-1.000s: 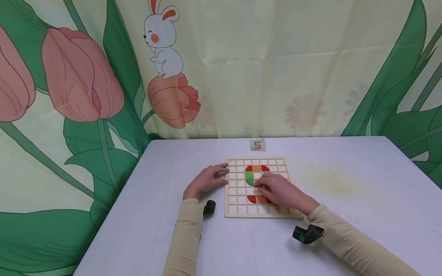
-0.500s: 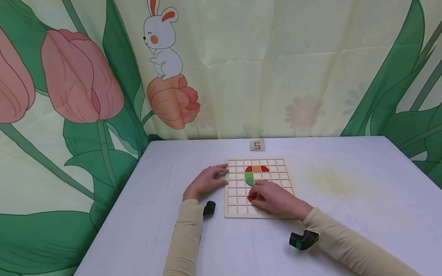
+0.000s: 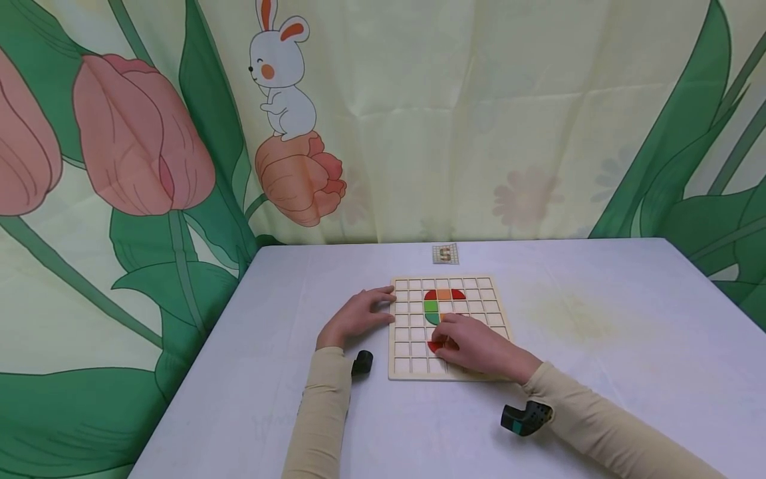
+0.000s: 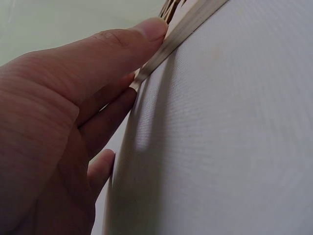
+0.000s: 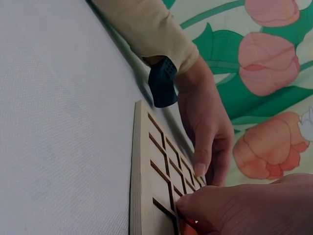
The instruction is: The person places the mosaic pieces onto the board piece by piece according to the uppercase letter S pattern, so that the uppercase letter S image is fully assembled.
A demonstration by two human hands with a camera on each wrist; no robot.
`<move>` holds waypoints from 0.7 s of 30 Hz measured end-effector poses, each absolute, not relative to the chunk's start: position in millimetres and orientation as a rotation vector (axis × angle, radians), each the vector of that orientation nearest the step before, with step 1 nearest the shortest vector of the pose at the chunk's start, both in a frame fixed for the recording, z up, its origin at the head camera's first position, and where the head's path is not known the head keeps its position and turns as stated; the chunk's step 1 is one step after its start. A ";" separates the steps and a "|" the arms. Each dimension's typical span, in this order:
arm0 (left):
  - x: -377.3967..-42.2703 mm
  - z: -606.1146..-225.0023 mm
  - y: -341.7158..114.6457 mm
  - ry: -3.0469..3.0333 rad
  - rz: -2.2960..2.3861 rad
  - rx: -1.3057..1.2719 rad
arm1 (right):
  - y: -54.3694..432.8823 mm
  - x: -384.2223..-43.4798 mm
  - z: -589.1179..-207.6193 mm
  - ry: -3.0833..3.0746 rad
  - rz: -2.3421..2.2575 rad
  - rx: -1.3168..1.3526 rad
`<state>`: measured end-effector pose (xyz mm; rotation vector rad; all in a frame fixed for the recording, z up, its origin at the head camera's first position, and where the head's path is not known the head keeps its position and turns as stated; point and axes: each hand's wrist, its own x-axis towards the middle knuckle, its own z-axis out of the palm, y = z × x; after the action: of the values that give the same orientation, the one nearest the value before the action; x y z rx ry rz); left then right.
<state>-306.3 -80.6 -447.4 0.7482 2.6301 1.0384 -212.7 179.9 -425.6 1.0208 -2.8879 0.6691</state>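
Observation:
A square wooden grid board (image 3: 409, 378) lies on the table. My left hand (image 3: 354, 317) rests against its left edge, thumb and fingertips touching the rim with the fingers fairly straight, as the left wrist view also shows. Over the board's lower middle, my right hand (image 3: 477, 346) has curled fingers and thumb about a red rounded-corner tile (image 3: 433, 346); it seems to pinch it, and the hand covers the tiles to the right. Higher in the grid sit red tiles (image 3: 458, 295), an orange tile (image 3: 443, 295), a light green tile (image 3: 431, 306) and a dark green tile (image 3: 432, 319).
Beyond the board's far edge lies a small patterned card (image 3: 445, 253). A white cloth covers the table (image 3: 598, 372). A curtain (image 3: 419, 133) printed with tulips and a rabbit hangs behind. Each wrist wears a black camera (image 3: 526, 419).
Over the last second my right hand moved slightly left and toward me, down to the lower red tile, and then stayed there. My left hand has kept its place.

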 end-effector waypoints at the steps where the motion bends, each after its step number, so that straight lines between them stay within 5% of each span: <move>1: -306.3 -447.2 -80.5 2.629 1.040 0.749 | 180.0 -212.9 -425.7 -2.888 0.668 1.017; 21: -306.6 -449.6 -81.0 2.628 1.060 0.732 | 180.1 -213.4 -424.8 -2.912 0.668 0.963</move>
<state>-306.6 -81.0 -449.6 0.7320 2.6279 1.0602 -213.4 180.1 -424.8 0.9630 -2.9124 0.6680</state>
